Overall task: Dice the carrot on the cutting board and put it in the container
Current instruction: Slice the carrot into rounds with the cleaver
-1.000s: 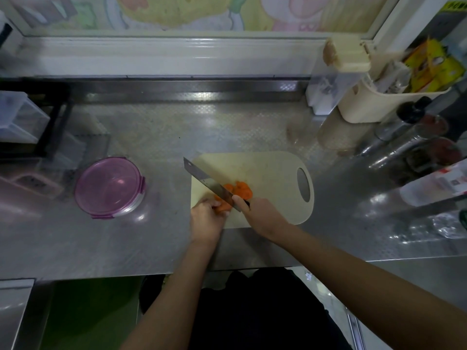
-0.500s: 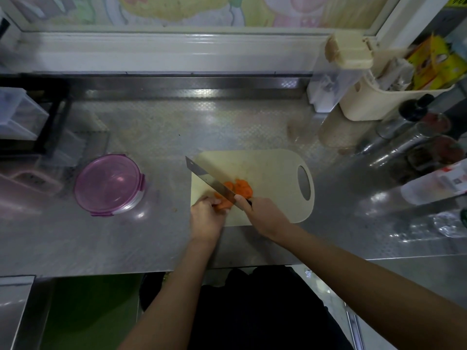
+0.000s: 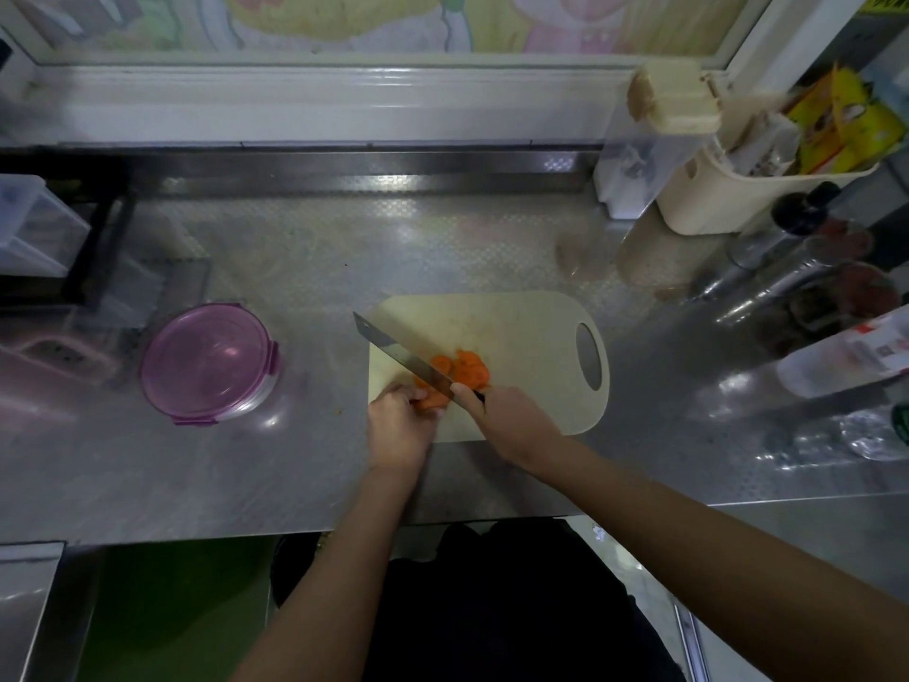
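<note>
A beige cutting board (image 3: 521,337) lies on the steel counter in front of me. My left hand (image 3: 398,425) holds the uncut end of the carrot (image 3: 430,400) at the board's near left corner. My right hand (image 3: 506,420) grips the handle of a knife (image 3: 401,354), whose blade crosses the carrot and points up-left. A pile of orange carrot slices (image 3: 469,369) sits just right of the blade. The round container (image 3: 209,361), closed with a purple lid, stands on the counter to the left of the board.
A cream basket (image 3: 728,199) with packets, a clear dispenser (image 3: 644,160) and several bottles (image 3: 797,283) crowd the right back of the counter. A plastic bottle (image 3: 846,356) lies on its side at the right. Clear boxes (image 3: 34,228) stand at the far left.
The knife and both hands stay over the carrot with only small shifts; the blade works at the same spot and the slice pile beside it looks much the same.
</note>
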